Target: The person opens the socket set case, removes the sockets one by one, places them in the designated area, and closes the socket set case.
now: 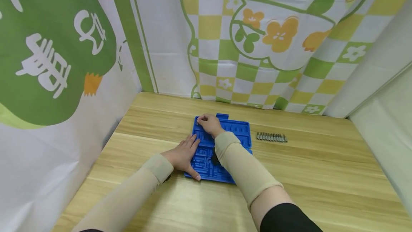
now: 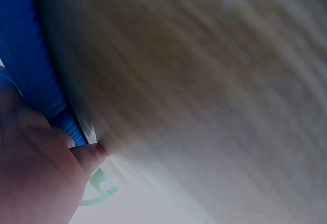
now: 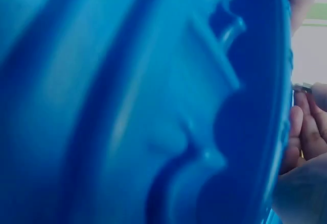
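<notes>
A blue plastic tool case (image 1: 222, 117) lies unfolded on the table, with moulded slots in both halves. My left hand (image 1: 184, 155) rests with spread fingers on its left edge, the thumb at the near corner; in the left wrist view the palm (image 2: 36, 168) shows beside the blue wall. My right hand (image 1: 210, 124) reaches across to the far left corner and pinches a small metal socket (image 3: 303, 87), mostly hidden by the fingertips. Close up, the right wrist view is filled by the case's recesses (image 3: 153, 106). To the right, a row of small metal sockets (image 1: 271, 137) stands on the wood.
A dark object (image 1: 214, 157) shows in the near half of the case, partly behind the right forearm. The wooden table (image 1: 322, 174) extends to both sides. Patterned cloth (image 1: 212, 46) hangs behind it, and white cloth (image 1: 38, 160) along the left.
</notes>
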Demonstrator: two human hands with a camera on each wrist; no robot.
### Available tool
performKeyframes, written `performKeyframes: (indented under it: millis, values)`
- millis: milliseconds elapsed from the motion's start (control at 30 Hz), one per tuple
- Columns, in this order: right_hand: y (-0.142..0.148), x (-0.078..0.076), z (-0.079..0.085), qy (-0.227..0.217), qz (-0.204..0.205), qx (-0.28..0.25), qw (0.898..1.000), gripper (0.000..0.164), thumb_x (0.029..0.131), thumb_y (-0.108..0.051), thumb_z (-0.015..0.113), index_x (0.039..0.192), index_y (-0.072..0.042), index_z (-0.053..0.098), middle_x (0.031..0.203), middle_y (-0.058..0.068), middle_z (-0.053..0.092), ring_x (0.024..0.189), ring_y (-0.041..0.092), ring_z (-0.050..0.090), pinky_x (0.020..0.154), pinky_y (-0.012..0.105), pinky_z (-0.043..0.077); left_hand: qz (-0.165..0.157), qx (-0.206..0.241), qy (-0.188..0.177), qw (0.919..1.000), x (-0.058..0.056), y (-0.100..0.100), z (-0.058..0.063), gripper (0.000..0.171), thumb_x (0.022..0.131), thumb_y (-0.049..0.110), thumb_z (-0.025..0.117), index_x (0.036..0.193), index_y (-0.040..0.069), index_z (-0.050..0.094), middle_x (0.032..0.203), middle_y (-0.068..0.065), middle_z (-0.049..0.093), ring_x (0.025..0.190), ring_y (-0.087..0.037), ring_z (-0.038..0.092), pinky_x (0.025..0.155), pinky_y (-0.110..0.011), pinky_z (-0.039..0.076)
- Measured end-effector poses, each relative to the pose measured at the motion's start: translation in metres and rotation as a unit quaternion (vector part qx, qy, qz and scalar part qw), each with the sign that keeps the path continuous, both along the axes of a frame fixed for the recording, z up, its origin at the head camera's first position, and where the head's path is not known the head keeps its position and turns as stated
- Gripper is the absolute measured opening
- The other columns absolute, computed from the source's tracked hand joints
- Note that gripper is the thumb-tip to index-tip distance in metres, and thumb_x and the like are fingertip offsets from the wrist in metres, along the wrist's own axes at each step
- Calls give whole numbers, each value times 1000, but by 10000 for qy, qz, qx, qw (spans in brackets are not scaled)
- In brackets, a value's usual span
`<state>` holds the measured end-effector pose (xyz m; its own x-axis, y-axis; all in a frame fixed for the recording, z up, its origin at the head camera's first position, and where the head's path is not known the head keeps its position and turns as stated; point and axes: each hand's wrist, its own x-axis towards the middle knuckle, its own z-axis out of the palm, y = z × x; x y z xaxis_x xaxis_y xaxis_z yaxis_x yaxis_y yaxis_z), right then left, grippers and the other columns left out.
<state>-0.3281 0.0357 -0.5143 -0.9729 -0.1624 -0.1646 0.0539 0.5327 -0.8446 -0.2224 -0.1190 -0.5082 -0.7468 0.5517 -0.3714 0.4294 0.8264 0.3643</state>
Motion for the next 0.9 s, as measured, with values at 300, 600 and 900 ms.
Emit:
performKeyframes:
  millis: [300, 600, 900]
  values:
    - [12, -6, 4, -702, -802, -1714, 9794, 30, 107, -19, 60, 129, -1, 68, 127, 18, 67, 123, 32, 60, 109, 46, 44, -33, 46, 31, 10000, 1, -1, 2, 139, 71, 69, 85, 164, -2, 10, 170, -25, -2, 156, -40, -5, 125, -52, 11]
    - [35, -7, 8, -1269, -1032, -2978, 9405, 33, 108, -13, 57, 135, 5, 61, 122, 13, 67, 120, 25, 61, 102, 36, 48, 59, 52, 17, 10000, 0, 1, 1, 141, 69, 69, 86, 165, 0, 9, 170, -23, -2, 156, -37, -7, 125, -51, 9]
    - [64, -1, 12, -1640, -943, -3530, 9163, 35, 109, -12, 53, 140, 4, 55, 111, 5, 65, 102, 14, 62, 101, 33, 50, 114, 155, 23, 9998, 2, 2, -2, 142, 68, 67, 88, 164, -2, 10, 170, -25, 0, 156, -38, -4, 125, -51, 10]
